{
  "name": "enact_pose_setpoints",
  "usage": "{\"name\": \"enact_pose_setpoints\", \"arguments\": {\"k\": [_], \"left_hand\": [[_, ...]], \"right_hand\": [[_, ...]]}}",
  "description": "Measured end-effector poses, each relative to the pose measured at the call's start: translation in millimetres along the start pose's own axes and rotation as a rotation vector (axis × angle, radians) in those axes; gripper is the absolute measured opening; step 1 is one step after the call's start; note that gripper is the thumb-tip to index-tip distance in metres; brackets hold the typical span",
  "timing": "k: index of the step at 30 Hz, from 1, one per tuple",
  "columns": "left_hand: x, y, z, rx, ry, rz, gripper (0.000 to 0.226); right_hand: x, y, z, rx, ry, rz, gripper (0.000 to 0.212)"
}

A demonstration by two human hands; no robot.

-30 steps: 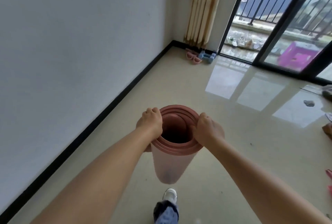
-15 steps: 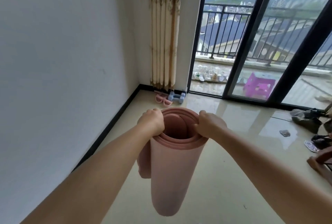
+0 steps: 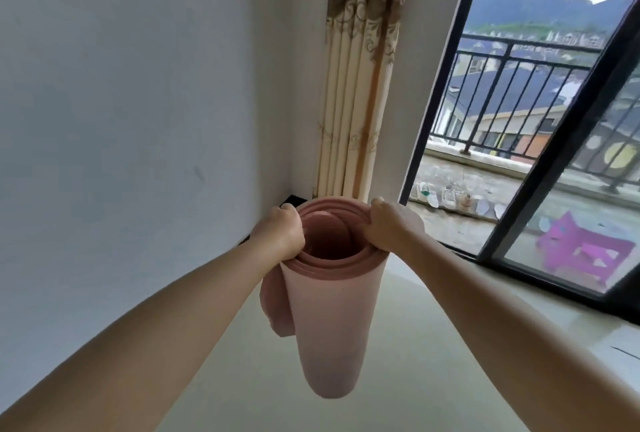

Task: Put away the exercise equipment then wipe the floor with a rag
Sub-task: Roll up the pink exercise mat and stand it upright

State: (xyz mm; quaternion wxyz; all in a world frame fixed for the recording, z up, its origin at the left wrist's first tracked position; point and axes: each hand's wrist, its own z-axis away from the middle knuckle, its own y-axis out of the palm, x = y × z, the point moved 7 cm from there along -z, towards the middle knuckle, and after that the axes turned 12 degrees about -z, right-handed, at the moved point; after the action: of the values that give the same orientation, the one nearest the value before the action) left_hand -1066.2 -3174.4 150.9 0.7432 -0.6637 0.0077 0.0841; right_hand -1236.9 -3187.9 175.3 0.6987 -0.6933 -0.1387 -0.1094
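A rolled pink exercise mat hangs upright in front of me, clear of the floor, its open spiral end facing up. My left hand grips the left side of the top rim, fingers curled over the edge. My right hand grips the right side of the rim the same way. A loose flap of the mat sags out at the lower left of the roll. The roll hides the room corner behind it.
A white wall runs close on the left. A beige patterned curtain hangs in the corner. Black-framed glass doors stand to the right, with a magenta stool and shoes on the balcony outside. Glossy pale floor lies below.
The view has tilted up and moved closer to the corner. The dumbbells and pink items on the floor by the curtain are now hidden behind the mat. Both hands keep their grip.
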Motion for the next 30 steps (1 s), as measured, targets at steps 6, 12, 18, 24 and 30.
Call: {"name": "enact_pose_setpoints", "arguments": {"k": [6, 12, 18, 24, 30], "left_hand": [[-35, -29, -154, -0.073, 0.001, 0.003, 0.037], [-58, -31, -310, 0.007, 0.047, -0.088, 0.041], [-87, -19, -442, 0.060, 0.020, -0.062, 0.048], [-92, 8, -573, 0.094, -0.114, -0.016, 0.043], [-92, 28, -672, 0.142, -0.278, -0.008, 0.039]], "right_hand": [[-16, -15, -162, -0.004, -0.010, 0.008, 0.030], [-37, 7, -319, 0.082, 0.024, 0.010, 0.021], [-70, 28, -449, 0.095, 0.067, -0.057, 0.023], [-85, 61, -593, 0.152, -0.069, -0.120, 0.026], [-86, 87, -713, 0.201, -0.190, -0.139, 0.032]]}}
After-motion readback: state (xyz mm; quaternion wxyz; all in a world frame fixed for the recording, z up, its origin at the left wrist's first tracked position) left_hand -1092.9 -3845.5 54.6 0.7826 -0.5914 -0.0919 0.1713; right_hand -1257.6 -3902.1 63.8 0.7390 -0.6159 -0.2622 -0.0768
